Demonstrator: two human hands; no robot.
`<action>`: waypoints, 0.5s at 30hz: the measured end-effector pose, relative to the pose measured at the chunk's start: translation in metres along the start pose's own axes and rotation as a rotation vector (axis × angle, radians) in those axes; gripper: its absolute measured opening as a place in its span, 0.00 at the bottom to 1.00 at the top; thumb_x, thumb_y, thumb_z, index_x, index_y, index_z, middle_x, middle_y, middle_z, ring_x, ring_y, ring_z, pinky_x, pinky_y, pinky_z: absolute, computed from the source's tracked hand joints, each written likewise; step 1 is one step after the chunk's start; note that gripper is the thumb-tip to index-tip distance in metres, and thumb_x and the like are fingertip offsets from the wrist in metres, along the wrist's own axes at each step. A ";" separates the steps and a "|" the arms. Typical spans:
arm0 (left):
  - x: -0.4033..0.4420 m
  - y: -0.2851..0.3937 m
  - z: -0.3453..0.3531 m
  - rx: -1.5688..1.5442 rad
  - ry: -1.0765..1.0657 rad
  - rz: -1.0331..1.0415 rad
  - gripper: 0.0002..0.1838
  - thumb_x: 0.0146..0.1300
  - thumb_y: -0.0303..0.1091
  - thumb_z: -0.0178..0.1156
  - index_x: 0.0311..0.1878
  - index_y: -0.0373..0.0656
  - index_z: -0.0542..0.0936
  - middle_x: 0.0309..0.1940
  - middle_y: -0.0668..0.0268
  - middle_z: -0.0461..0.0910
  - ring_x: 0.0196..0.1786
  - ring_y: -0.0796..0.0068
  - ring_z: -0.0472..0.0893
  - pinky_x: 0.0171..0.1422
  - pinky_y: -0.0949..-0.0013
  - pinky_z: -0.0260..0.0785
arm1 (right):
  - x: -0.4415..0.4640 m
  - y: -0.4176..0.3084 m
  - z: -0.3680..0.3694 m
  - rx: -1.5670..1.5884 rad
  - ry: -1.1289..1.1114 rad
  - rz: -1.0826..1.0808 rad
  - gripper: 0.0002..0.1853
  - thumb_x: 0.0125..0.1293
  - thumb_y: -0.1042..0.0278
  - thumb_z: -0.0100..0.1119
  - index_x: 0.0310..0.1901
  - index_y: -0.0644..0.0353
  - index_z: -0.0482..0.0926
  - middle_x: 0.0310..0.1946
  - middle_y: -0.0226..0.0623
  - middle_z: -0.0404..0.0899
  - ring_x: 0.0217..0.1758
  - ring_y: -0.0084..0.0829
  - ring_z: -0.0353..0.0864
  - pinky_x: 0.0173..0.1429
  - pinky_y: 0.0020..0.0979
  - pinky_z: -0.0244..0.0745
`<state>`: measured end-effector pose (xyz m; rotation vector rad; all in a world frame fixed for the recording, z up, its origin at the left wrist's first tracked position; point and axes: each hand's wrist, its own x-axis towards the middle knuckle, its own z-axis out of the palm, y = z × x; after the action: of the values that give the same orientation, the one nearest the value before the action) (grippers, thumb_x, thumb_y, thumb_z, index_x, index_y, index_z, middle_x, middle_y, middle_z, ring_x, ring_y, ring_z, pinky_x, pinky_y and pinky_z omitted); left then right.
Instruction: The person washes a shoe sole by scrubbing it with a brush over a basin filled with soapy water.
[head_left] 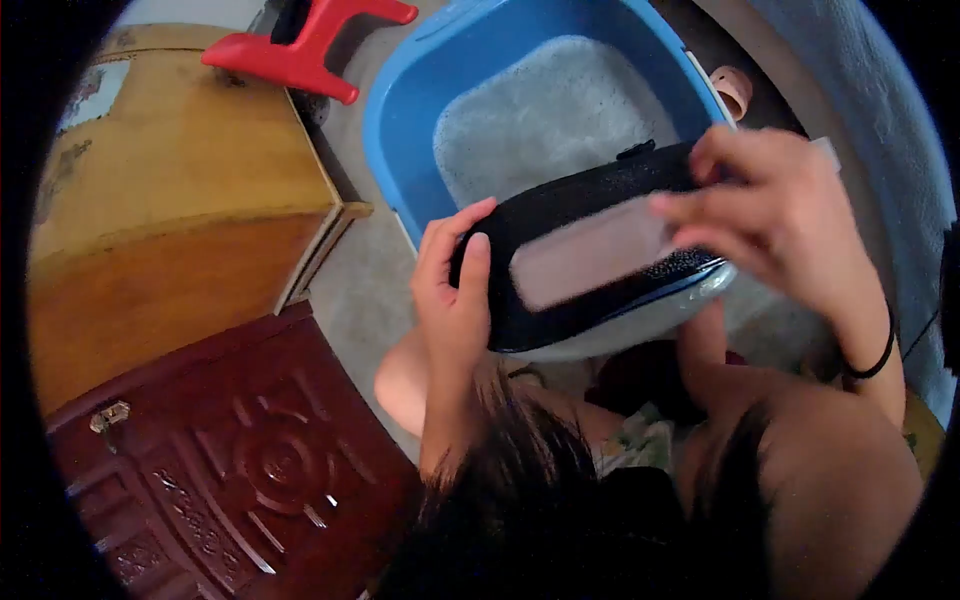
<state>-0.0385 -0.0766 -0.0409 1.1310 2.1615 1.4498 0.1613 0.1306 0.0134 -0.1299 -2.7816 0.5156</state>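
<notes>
A wet-looking black fabric item, perhaps a bag, lies tilted across the near side of the blue basin. My left hand grips its left end, thumb on top. On the black surface is a pale pinkish rectangular block; whether it is soap or the back of a brush I cannot tell. My right hand is slightly blurred, with its fingers closed at the block's right end. Cloudy, foamy water fills the bottom of the basin.
A red plastic stool stands beyond the basin's left. Wooden furniture and a dark red carved panel occupy the left. A pink shoe is on the right. My bent knees and hanging hair are close below.
</notes>
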 end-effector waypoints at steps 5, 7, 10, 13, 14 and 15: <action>-0.001 0.002 -0.007 0.015 0.006 -0.012 0.12 0.66 0.28 0.54 0.49 0.40 0.82 0.38 0.64 0.78 0.44 0.73 0.76 0.54 0.74 0.65 | -0.011 0.009 -0.020 0.008 0.033 0.133 0.13 0.51 0.61 0.70 0.39 0.53 0.87 0.32 0.33 0.74 0.28 0.33 0.76 0.32 0.30 0.71; -0.003 0.004 -0.010 0.043 0.018 -0.013 0.12 0.66 0.27 0.55 0.49 0.39 0.82 0.37 0.65 0.78 0.42 0.74 0.76 0.52 0.74 0.66 | -0.006 -0.012 -0.007 -0.008 0.055 0.016 0.14 0.51 0.60 0.70 0.40 0.51 0.87 0.32 0.32 0.74 0.27 0.32 0.76 0.31 0.31 0.71; 0.000 -0.004 -0.003 -0.032 0.030 -0.013 0.12 0.66 0.27 0.54 0.49 0.40 0.82 0.37 0.65 0.78 0.42 0.75 0.76 0.51 0.75 0.66 | 0.002 -0.035 0.014 0.085 0.010 -0.154 0.13 0.52 0.59 0.69 0.41 0.46 0.87 0.30 0.30 0.74 0.26 0.30 0.75 0.29 0.31 0.70; -0.001 0.000 -0.002 -0.054 0.042 -0.023 0.11 0.66 0.28 0.55 0.49 0.40 0.82 0.37 0.65 0.78 0.42 0.76 0.76 0.50 0.75 0.67 | 0.006 -0.025 0.005 0.018 0.072 -0.130 0.08 0.53 0.56 0.67 0.31 0.48 0.86 0.27 0.28 0.73 0.27 0.30 0.77 0.28 0.33 0.71; 0.000 0.001 -0.003 -0.059 0.046 -0.018 0.11 0.66 0.28 0.55 0.48 0.40 0.82 0.37 0.65 0.78 0.42 0.76 0.76 0.50 0.75 0.67 | 0.006 -0.018 0.000 0.005 0.118 -0.049 0.08 0.56 0.55 0.66 0.31 0.48 0.87 0.27 0.29 0.74 0.25 0.31 0.77 0.27 0.33 0.71; -0.001 0.004 -0.003 -0.060 0.051 -0.039 0.11 0.66 0.29 0.55 0.49 0.40 0.82 0.37 0.65 0.78 0.42 0.76 0.76 0.51 0.75 0.67 | 0.005 -0.008 -0.005 -0.052 0.156 0.020 0.08 0.57 0.55 0.66 0.30 0.48 0.87 0.27 0.30 0.75 0.24 0.32 0.77 0.27 0.34 0.71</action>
<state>-0.0378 -0.0785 -0.0364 1.0368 2.1461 1.5321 0.1575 0.1257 0.0223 -0.2015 -2.6445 0.4194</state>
